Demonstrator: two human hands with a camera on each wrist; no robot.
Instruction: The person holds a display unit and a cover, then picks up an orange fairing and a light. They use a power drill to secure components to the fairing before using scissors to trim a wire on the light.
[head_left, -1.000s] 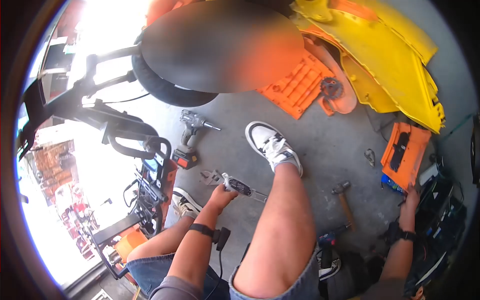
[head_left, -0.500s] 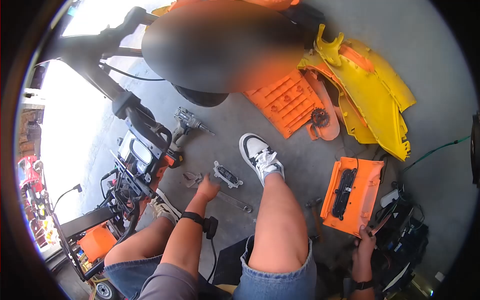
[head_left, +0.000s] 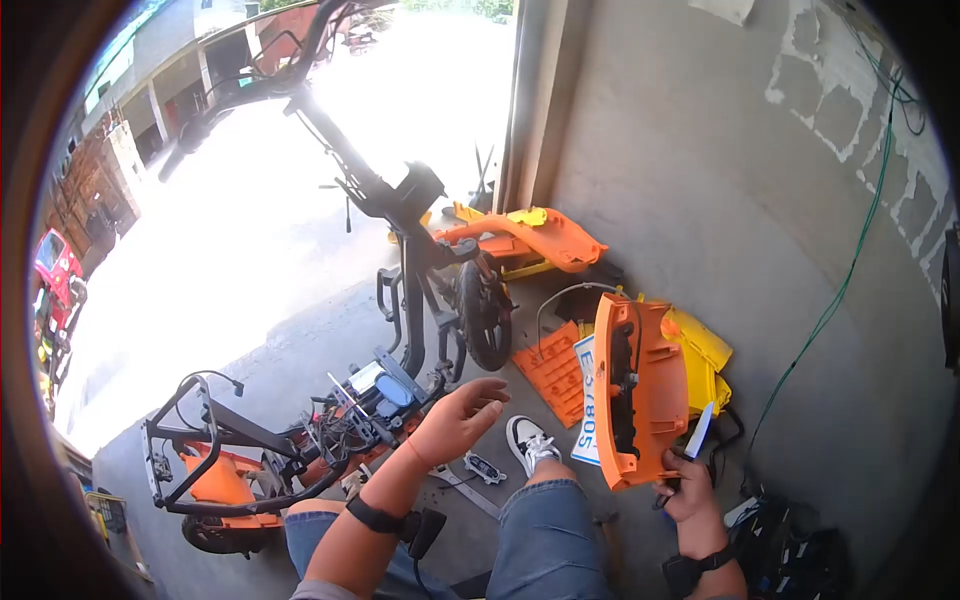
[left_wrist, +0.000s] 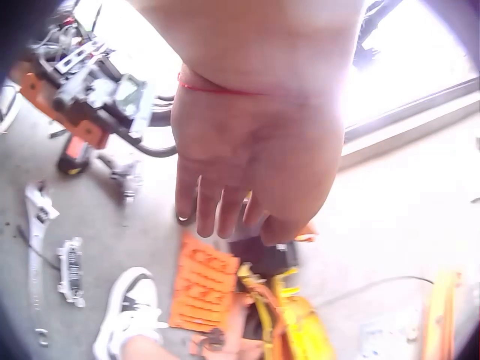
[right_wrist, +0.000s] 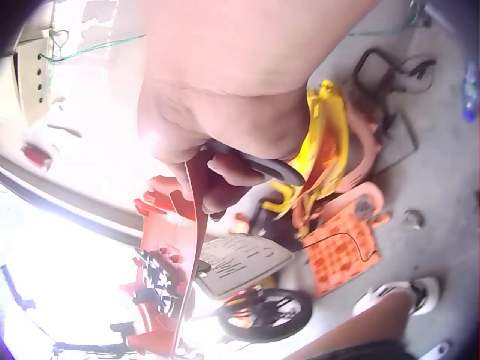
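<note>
My right hand (head_left: 690, 487) grips the lower edge of an orange body panel (head_left: 660, 390), held upright in front of me. A black fitting (head_left: 624, 380) is mounted along the panel, and a white licence plate (head_left: 586, 405) shows at its left side. In the right wrist view, the thumb and fingers pinch the edge of the panel (right_wrist: 169, 240), with the plate (right_wrist: 247, 266) behind it. A pale blade-shaped piece (head_left: 700, 430) sticks up beside the right hand. My left hand (head_left: 455, 425) is raised in the air, its fingers extended and holding nothing.
A stripped scooter frame (head_left: 400, 290) stands at left. On the floor lie an adjustable wrench (left_wrist: 37, 232), a display unit (left_wrist: 71, 271), a power driver (left_wrist: 124, 178), an orange ribbed plate (left_wrist: 202, 285) and yellow panels (head_left: 705, 345). Black gear (head_left: 800, 550) sits at right.
My right hand has lifted the orange panel and brought it inward, exposing the plate. My left hand has let go of the display unit and risen off the floor. The head view has tilted up.
</note>
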